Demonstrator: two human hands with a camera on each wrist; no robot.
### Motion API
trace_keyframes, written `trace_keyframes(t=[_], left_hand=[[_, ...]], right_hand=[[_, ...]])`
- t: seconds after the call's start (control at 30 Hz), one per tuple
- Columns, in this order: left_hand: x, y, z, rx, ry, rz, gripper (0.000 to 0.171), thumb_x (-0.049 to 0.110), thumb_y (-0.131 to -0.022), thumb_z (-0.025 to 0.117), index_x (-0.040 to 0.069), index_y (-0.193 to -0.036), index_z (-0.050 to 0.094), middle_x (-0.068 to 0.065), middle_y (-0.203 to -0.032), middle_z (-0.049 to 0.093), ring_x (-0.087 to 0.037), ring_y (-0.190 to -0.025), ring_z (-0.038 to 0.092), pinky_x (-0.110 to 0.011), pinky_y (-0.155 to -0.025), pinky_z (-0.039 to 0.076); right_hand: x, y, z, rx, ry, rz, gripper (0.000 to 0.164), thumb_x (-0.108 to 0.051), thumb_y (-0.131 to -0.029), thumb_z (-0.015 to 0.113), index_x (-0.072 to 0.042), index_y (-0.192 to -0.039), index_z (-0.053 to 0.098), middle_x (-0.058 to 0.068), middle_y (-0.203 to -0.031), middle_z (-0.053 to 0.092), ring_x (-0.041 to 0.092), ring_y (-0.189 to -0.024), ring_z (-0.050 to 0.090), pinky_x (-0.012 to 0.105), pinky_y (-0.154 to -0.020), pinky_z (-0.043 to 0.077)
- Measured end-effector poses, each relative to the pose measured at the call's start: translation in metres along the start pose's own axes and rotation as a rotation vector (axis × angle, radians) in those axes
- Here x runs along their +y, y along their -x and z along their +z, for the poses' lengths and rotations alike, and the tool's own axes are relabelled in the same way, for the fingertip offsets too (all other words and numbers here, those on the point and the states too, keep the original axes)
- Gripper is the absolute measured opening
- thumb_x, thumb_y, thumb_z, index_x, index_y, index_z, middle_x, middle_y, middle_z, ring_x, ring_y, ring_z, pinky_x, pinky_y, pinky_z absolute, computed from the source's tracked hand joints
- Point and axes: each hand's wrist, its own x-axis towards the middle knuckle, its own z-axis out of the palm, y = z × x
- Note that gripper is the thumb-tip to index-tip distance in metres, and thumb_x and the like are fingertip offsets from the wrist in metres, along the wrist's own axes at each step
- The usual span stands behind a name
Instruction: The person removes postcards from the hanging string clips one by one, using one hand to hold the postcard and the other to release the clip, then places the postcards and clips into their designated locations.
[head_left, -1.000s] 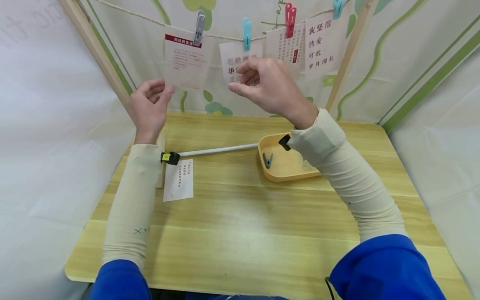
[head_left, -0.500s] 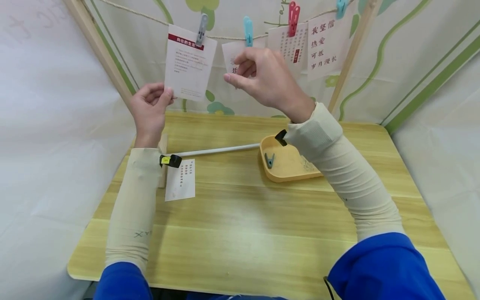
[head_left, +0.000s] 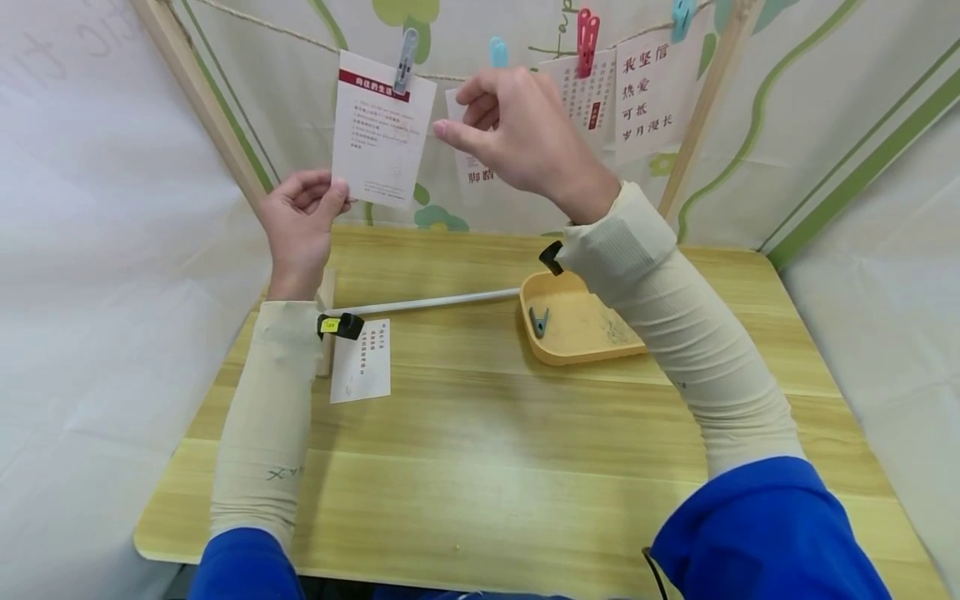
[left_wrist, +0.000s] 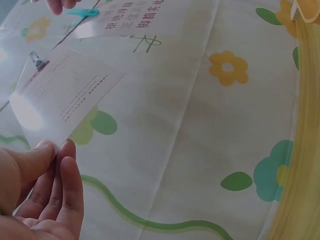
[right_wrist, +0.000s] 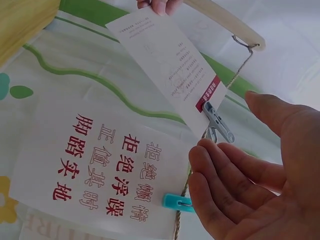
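Observation:
A white card with a red heading band (head_left: 382, 137) hangs from the twine by a grey clothespin (head_left: 406, 60). My left hand (head_left: 300, 225) pinches its lower left corner between thumb and fingers, as the left wrist view also shows on the card (left_wrist: 65, 95). My right hand (head_left: 532, 133) is just right of the card, fingers loosely bent, holding nothing. In the right wrist view its fingertips are near the grey clothespin (right_wrist: 218, 122). Behind it, partly covered, hangs a second card (right_wrist: 95, 165) under a light blue clothespin (right_wrist: 179, 202).
Two more cards hang farther right, near a red clothespin (head_left: 587, 42) and another blue one (head_left: 682, 20). On the table (head_left: 465, 467) lie a printed card (head_left: 362, 362), a white rod (head_left: 435, 301) and a yellow tray (head_left: 562, 360) holding a dark clothespin (head_left: 538, 322).
The held card's lower edge has come down and toward me with my left hand. My right hand has moved up and left, closer to that card.

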Motion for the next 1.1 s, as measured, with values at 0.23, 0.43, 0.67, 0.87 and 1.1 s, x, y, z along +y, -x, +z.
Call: trace_keyframes(t=[0.23,0.43,0.67,0.87,1.1], left_hand=[[0.001,0.000,0.000,-0.017,-0.016,-0.012,0.015,0.007,-0.091,0.082,0.002,-0.103,0.076,-0.006,-0.093,0.075,-0.016,-0.080,0.073,-0.021,-0.080,0.063],[0.000,-0.001,0.000,-0.014,-0.010,-0.035,0.015,0.007,-0.091,0.081,0.002,-0.104,0.075,-0.006,-0.095,0.075,-0.016,-0.083,0.073,-0.021,-0.081,0.063],[-0.004,-0.003,-0.001,-0.015,0.012,-0.025,0.013,0.006,-0.091,0.081,0.002,-0.102,0.075,-0.006,-0.095,0.076,-0.016,-0.082,0.073,-0.022,-0.081,0.063],[-0.008,-0.005,-0.001,-0.011,0.028,-0.042,0.014,0.007,-0.090,0.081,0.002,-0.101,0.075,-0.006,-0.095,0.077,-0.016,-0.082,0.073,-0.021,-0.081,0.064],[-0.010,-0.007,0.000,-0.007,0.024,-0.062,0.012,0.006,-0.090,0.081,0.004,-0.101,0.075,-0.005,-0.095,0.077,-0.016,-0.082,0.073,-0.021,-0.081,0.063]], right_hand=[[-0.008,-0.007,-0.003,0.037,0.050,0.007,0.050,-0.049,-0.100,0.069,-0.012,-0.134,0.068,-0.001,-0.121,0.073,0.005,-0.106,0.066,0.016,-0.097,0.055],[-0.016,-0.015,-0.004,0.027,0.073,0.044,0.052,-0.052,-0.101,0.067,-0.015,-0.137,0.068,-0.002,-0.125,0.072,0.005,-0.110,0.064,0.015,-0.098,0.053],[-0.023,-0.023,-0.006,0.038,0.024,0.049,0.053,-0.050,-0.100,0.070,-0.012,-0.137,0.067,0.002,-0.126,0.071,0.008,-0.112,0.064,0.019,-0.100,0.054],[-0.027,-0.028,-0.006,0.054,0.024,0.059,0.052,-0.049,-0.100,0.069,-0.013,-0.137,0.066,0.000,-0.125,0.068,0.008,-0.112,0.061,0.019,-0.100,0.053],[-0.032,-0.040,-0.010,0.062,-0.004,0.084,0.050,-0.047,-0.099,0.072,-0.012,-0.134,0.067,-0.002,-0.123,0.067,0.007,-0.111,0.060,0.019,-0.100,0.053]])
